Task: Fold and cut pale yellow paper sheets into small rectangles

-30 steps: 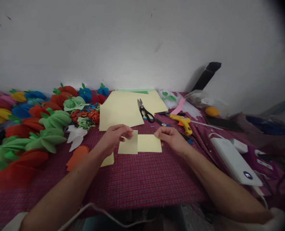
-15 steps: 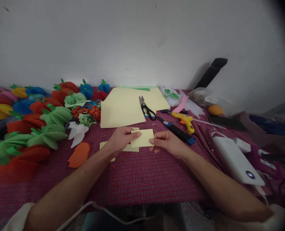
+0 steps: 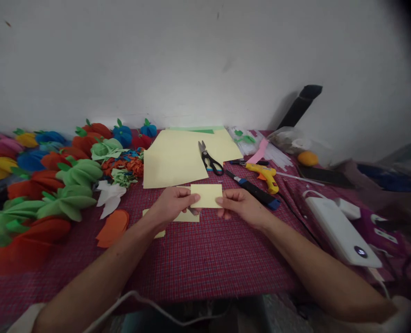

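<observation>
A small pale yellow paper piece (image 3: 208,196) is held up level between both hands above the checked tablecloth. My left hand (image 3: 175,203) pinches its left edge between thumb and fingers. At the right edge, my right hand (image 3: 240,203) pinches it the same way. More small yellow pieces (image 3: 187,217) lie on the cloth under and beside my left hand. Beyond the hands rest large yellow sheets (image 3: 172,159), with black-handled scissors (image 3: 210,162) lying on them.
Colourful paper pumpkins (image 3: 78,172) crowd the left, beside paper scraps (image 3: 124,166) and orange cutouts (image 3: 113,227). On the right are a cutter (image 3: 255,190), yellow glue gun (image 3: 266,175), glue sticks (image 3: 279,155), an orange fruit (image 3: 308,158) and a white power bank (image 3: 340,231).
The held yellow piece has become more level, its left end now slightly higher. Both hands keep their pinch on it. The camera view has shifted slightly.
</observation>
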Motion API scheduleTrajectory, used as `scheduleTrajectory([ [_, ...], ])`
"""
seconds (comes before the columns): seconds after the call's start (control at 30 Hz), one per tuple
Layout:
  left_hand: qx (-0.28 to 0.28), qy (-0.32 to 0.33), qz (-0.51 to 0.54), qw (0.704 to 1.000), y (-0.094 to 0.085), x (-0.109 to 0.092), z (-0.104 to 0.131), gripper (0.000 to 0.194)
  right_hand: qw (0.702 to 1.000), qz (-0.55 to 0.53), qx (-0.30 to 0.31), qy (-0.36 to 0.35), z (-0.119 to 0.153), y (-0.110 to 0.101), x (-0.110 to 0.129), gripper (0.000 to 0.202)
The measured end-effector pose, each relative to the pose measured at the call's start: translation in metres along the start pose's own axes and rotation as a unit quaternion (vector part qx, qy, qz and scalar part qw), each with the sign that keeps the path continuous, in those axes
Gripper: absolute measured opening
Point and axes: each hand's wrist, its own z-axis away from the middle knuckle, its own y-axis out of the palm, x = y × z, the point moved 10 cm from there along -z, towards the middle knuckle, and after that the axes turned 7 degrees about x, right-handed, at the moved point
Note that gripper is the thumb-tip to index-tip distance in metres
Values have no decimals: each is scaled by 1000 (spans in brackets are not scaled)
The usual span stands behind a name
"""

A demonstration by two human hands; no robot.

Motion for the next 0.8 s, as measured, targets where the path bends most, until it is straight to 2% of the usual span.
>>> scheduleTrajectory([
  [0.47, -5, -27, 32, 999, 1, 7, -1, 29, 1000, 19, 2, 18, -1, 1, -3, 32],
  [0.6, -11, -24, 87, 996, 1, 10, -1, 30, 998, 56, 25, 2, 0, 8, -3, 32],
  [0.67, 2, -27, 117, 993, 6, 12, -1, 37, 996, 80, 47, 1, 0, 14, -4, 31],
  [0.8, 49, -13, 79, 996, 17, 11, -2, 27, 989, 119, 85, 8, 2, 25, -7, 29],
])
